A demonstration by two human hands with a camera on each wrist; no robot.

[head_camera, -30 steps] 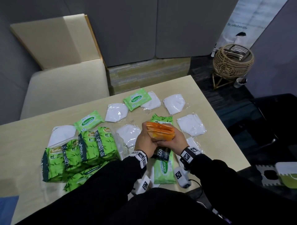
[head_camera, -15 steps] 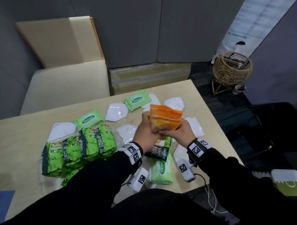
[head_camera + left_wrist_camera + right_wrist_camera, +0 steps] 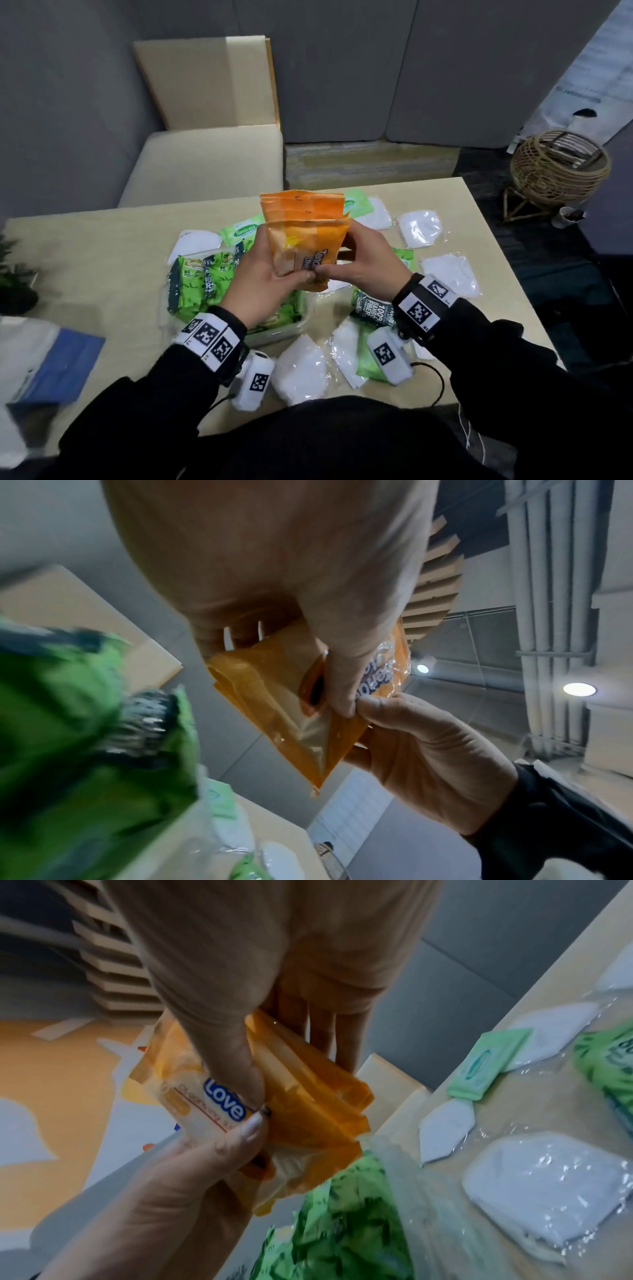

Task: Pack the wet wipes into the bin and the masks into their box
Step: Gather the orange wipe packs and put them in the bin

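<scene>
A small stack of orange wet wipe packs (image 3: 305,236) stands upright in the air, gripped from both sides. My left hand (image 3: 287,270) holds its lower left, and my right hand (image 3: 342,260) holds its lower right, the thumbs meeting at the front. The wrist views show the same orange packs (image 3: 274,712) (image 3: 308,1096) pinched between thumbs and fingers. Below them sits a clear bin (image 3: 291,329) with several green wipe packs (image 3: 205,281) in it. White bagged masks (image 3: 421,228) (image 3: 301,370) lie around on the table. A blue and white mask box (image 3: 51,363) stands at the left edge.
Loose green wipe packs (image 3: 239,231) (image 3: 373,308) lie among the masks on the beige table (image 3: 85,257). A dark plant (image 3: 13,284) is at the far left. A cushioned seat (image 3: 205,164) is behind the table, and a wicker basket (image 3: 558,168) stands on the floor at the right.
Both hands have lifted the orange packs off the table and turned them upright, moving left until they hang over the bin. The mask box has come into view at the left.
</scene>
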